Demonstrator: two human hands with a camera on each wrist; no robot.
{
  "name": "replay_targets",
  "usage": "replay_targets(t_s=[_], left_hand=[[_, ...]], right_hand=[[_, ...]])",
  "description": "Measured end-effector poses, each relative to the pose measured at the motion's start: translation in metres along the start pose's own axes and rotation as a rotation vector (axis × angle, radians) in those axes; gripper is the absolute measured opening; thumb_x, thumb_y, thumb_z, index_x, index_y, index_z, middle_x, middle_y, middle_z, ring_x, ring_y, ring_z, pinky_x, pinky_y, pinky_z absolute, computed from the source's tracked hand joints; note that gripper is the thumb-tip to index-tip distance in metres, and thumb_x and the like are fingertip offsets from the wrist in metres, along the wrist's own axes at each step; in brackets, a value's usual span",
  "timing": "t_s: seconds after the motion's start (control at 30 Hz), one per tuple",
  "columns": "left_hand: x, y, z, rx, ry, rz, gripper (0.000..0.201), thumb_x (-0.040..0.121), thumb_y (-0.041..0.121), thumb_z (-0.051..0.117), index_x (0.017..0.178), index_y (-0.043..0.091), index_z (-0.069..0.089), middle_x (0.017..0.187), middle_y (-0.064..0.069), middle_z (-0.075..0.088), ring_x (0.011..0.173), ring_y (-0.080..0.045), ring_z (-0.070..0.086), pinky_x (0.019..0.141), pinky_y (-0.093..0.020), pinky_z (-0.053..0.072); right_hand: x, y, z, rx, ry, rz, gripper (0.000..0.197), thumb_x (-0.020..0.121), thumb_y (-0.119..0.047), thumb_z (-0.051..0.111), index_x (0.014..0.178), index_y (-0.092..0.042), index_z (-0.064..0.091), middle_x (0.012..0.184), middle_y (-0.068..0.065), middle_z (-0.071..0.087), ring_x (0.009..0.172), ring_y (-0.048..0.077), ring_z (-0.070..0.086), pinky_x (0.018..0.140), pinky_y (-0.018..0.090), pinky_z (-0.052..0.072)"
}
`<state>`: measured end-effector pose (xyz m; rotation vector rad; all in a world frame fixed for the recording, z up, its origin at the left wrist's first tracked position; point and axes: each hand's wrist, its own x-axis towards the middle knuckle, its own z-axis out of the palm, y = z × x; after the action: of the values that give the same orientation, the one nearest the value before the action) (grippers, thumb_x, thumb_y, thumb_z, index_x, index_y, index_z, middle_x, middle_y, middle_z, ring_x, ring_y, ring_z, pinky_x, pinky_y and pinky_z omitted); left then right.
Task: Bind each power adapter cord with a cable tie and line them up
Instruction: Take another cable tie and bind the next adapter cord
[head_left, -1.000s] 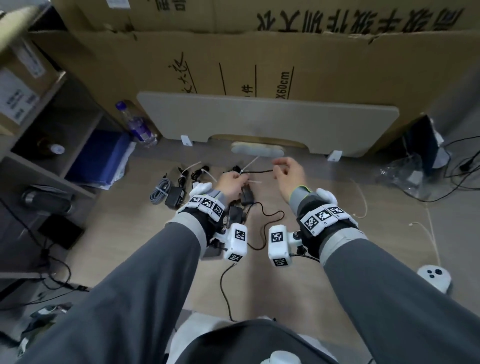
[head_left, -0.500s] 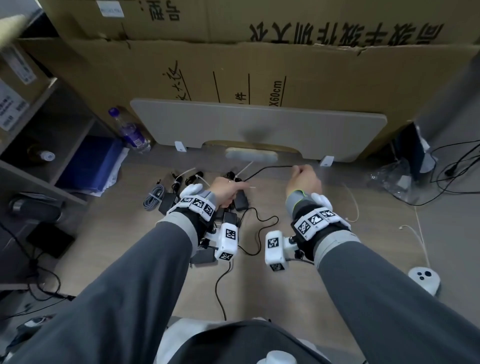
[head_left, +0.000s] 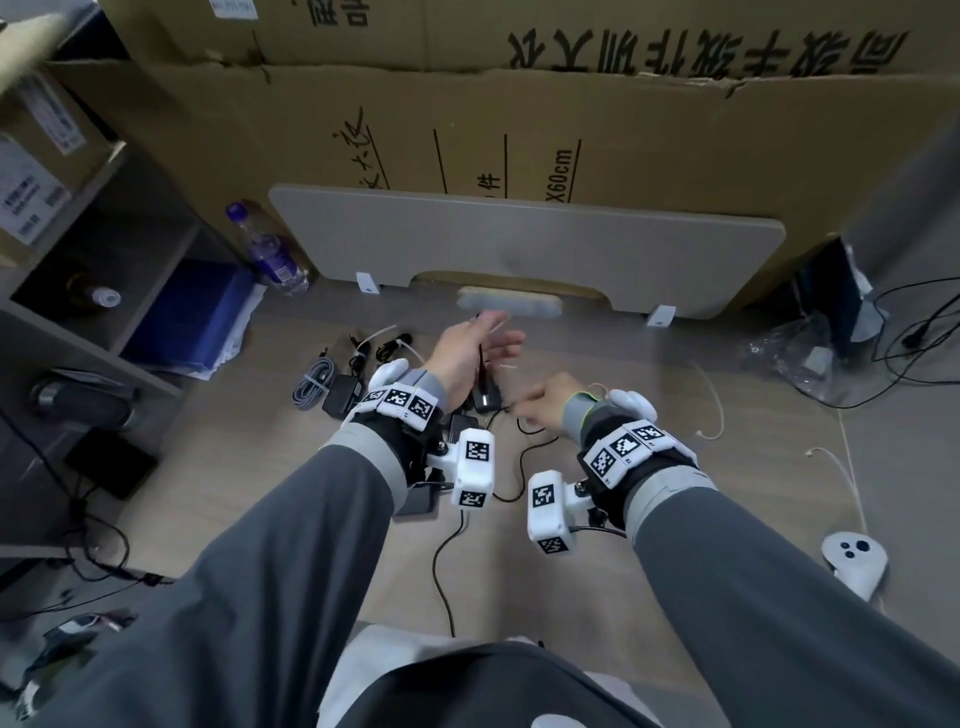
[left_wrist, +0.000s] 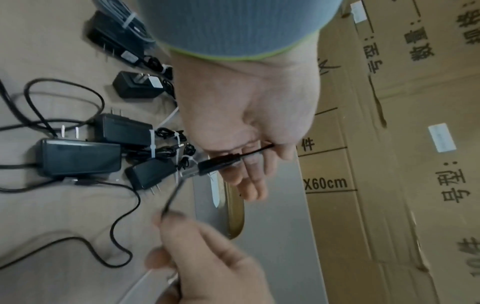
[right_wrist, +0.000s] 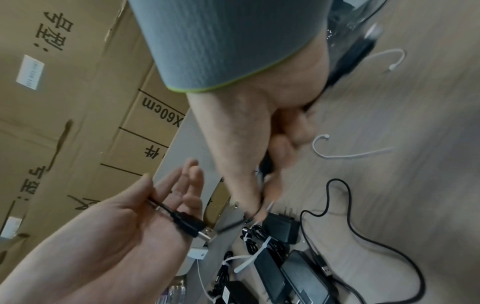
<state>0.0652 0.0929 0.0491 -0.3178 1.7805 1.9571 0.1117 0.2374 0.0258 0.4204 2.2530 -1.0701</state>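
Right hand (right_wrist: 249, 131) pinching black cord (right_wrist: 337, 207); left hand (right_wrist: 124, 222) holding USB plug (right_wrist: 192, 226)

Pale wood-look floor (head_left: 291, 467), printed cardboard boxes (head_left: 675, 145) behind a leaning grey panel (head_left: 519, 244), shelving (head_left: 78, 322) at left.

The left hand (head_left: 470, 358) now sits higher and farther forward than a second ago, its palm opened and fingers (left_wrist: 250, 179) stretched out, the black cord (left_wrist: 255, 151) caught under the thumb and its USB plug (left_wrist: 217, 164) lying across the palm. The right hand (head_left: 545, 408), which half a second ago was pulled out wide to the right with the cord drawn taut, is back in close below the left hand, pinching the cord lower down.
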Motion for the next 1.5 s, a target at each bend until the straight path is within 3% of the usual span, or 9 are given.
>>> replay_targets(t_s=[0.1, 0.2, 0.5, 0.67, 0.83, 1.03, 1.3, 1.4, 1.5], left_hand=[[-0.003, -0.004, 0.000, 0.354, -0.020, -0.016, 0.035, 0.105, 0.025, 0.040, 0.125, 0.002, 0.058, 0.107, -0.011, 0.065, 0.093, -0.021, 0.064, 0.064, -0.016, 0.053], [-0.013, -0.007, -0.001, 0.622, -0.102, -0.125, 0.044, 0.105, 0.035, 0.037, 0.088, 0.003, 0.063, 0.076, -0.013, 0.064, 0.048, -0.016, 0.053, 0.041, -0.021, 0.036], [-0.024, 0.006, 0.002, 0.176, -0.249, -0.307, 0.048, 0.091, 0.048, 0.032, 0.052, 0.019, 0.030, 0.049, 0.004, 0.018, 0.040, -0.011, 0.009, 0.047, -0.028, 0.000], [-0.027, 0.009, 0.009, 0.078, -0.121, -0.238, 0.052, 0.092, 0.048, 0.046, 0.049, 0.026, 0.025, 0.049, 0.007, 0.014, 0.040, -0.011, 0.008, 0.047, -0.025, 0.002], [-0.023, 0.008, 0.009, -0.061, -0.064, -0.196, 0.061, 0.091, 0.044, 0.057, 0.037, 0.022, 0.036, 0.042, 0.010, 0.018, 0.035, -0.009, 0.013, 0.042, -0.021, 0.011], [-0.024, 0.008, 0.011, -0.201, -0.158, -0.244, 0.056, 0.094, 0.047, 0.048, 0.059, 0.026, 0.011, 0.041, 0.007, 0.013, 0.031, -0.010, 0.010, 0.031, -0.015, 0.011], [-0.017, 0.005, 0.016, 0.057, 0.077, -0.186, 0.054, 0.091, 0.049, 0.058, 0.048, 0.018, 0.049, 0.044, 0.000, 0.043, 0.044, -0.021, 0.048, 0.047, -0.024, 0.043], [-0.010, -0.002, 0.015, 0.267, 0.145, -0.164, 0.059, 0.092, 0.059, 0.044, 0.090, 0.006, 0.071, 0.081, -0.014, 0.071, 0.080, -0.033, 0.068, 0.081, -0.043, 0.055], [-0.010, -0.003, 0.021, 0.099, 0.087, -0.213, 0.059, 0.101, 0.050, 0.037, 0.114, -0.001, 0.062, 0.088, -0.018, 0.071, 0.082, -0.037, 0.071, 0.081, -0.053, 0.057]], right_hand=[[-0.009, -0.007, 0.005, 0.144, 0.057, -0.178, 0.006, 0.084, -0.019, 0.073, 0.090, -0.017, 0.074, 0.074, 0.001, 0.065, 0.066, 0.015, 0.053, 0.060, 0.025, 0.042], [-0.008, -0.012, -0.001, 0.384, 0.183, -0.322, 0.014, 0.082, -0.006, 0.074, 0.079, -0.018, 0.068, 0.071, -0.001, 0.067, 0.065, 0.011, 0.060, 0.076, 0.031, 0.052], [-0.003, -0.014, -0.006, 0.593, 0.374, -0.361, 0.016, 0.086, -0.021, 0.075, 0.095, -0.010, 0.067, 0.083, -0.005, 0.067, 0.073, 0.002, 0.059, 0.071, 0.013, 0.048], [-0.011, -0.022, 0.003, 0.587, 0.223, -0.336, 0.035, 0.103, -0.036, 0.047, 0.102, -0.011, 0.071, 0.091, 0.007, 0.072, 0.079, 0.019, 0.067, 0.072, 0.024, 0.054], [-0.024, -0.029, 0.006, 0.780, 0.097, -0.243, 0.040, 0.107, -0.033, 0.036, 0.118, -0.007, 0.064, 0.100, 0.013, 0.070, 0.062, 0.010, 0.069, 0.045, 0.018, 0.051], [-0.024, -0.035, 0.008, 0.937, -0.014, -0.211, 0.030, 0.104, -0.034, 0.044, 0.104, -0.014, 0.067, 0.097, 0.015, 0.071, 0.082, 0.028, 0.069, 0.082, 0.042, 0.059], [-0.021, -0.024, 0.004, 0.911, 0.043, -0.274, 0.019, 0.101, -0.013, 0.051, 0.106, -0.008, 0.069, 0.079, 0.006, 0.068, 0.058, 0.015, 0.061, 0.064, 0.025, 0.057], [-0.022, -0.024, 0.002, 0.743, 0.065, -0.302, 0.026, 0.101, -0.020, 0.053, 0.122, -0.019, 0.067, 0.105, 0.002, 0.072, 0.091, 0.018, 0.068, 0.082, 0.021, 0.055], [-0.023, -0.022, -0.002, 0.697, 0.046, -0.301, 0.033, 0.104, -0.016, 0.047, 0.135, -0.014, 0.057, 0.116, -0.002, 0.064, 0.099, 0.011, 0.061, 0.071, 0.004, 0.048]])
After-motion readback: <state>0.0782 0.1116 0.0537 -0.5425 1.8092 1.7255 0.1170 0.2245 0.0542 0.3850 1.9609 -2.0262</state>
